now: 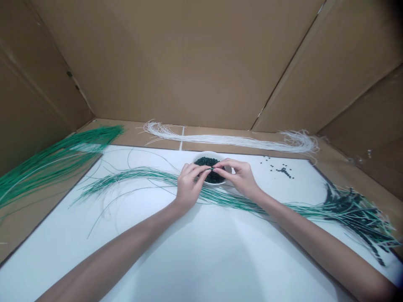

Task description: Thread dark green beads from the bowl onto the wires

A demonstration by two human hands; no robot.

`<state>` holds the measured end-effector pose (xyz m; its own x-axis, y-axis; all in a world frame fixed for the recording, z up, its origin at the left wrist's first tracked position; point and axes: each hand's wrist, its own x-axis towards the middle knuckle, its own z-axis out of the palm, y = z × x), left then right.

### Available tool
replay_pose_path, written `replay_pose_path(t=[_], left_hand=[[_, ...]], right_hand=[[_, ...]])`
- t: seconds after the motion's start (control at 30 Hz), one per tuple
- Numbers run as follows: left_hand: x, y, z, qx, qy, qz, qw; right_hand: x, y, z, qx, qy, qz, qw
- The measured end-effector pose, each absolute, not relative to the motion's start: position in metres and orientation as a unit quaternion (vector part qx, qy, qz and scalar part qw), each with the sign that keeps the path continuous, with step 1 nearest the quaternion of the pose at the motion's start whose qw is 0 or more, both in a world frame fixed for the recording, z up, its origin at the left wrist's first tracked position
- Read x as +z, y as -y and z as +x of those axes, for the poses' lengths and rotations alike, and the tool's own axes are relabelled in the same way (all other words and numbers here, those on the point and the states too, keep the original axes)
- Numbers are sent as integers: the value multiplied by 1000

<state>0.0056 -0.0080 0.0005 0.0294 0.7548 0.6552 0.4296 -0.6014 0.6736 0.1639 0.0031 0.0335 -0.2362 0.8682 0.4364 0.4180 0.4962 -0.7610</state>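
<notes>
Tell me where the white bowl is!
In the head view's middle, the white bowl sits by the far edge of the white board, between the left hand and right hand, left of the scattered dark beads.

Dark beads [206, 161] heaped in a white bowl [209, 153], green and white strands [233, 201] lying across a white board [204, 251]

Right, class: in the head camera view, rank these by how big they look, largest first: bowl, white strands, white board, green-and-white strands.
1. White board
2. Green-and-white strands
3. White strands
4. Bowl

Nearness to the camera may enlarge the board and green-and-white strands.
</notes>
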Motion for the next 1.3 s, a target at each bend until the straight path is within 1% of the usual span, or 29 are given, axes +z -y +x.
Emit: replay_pose_path(t=[0.6,1.0,1.3], left_hand=[[3,9,7,563,-428,691,149],[5,11,7,562,-430,689,154],[7,12,6,555,-437,686,173]], right_hand=[[31,-3,163,268,725,-434,463],[33,-1,162,269,722,-441,461],[30,-2,162,282,705,-453,467]])
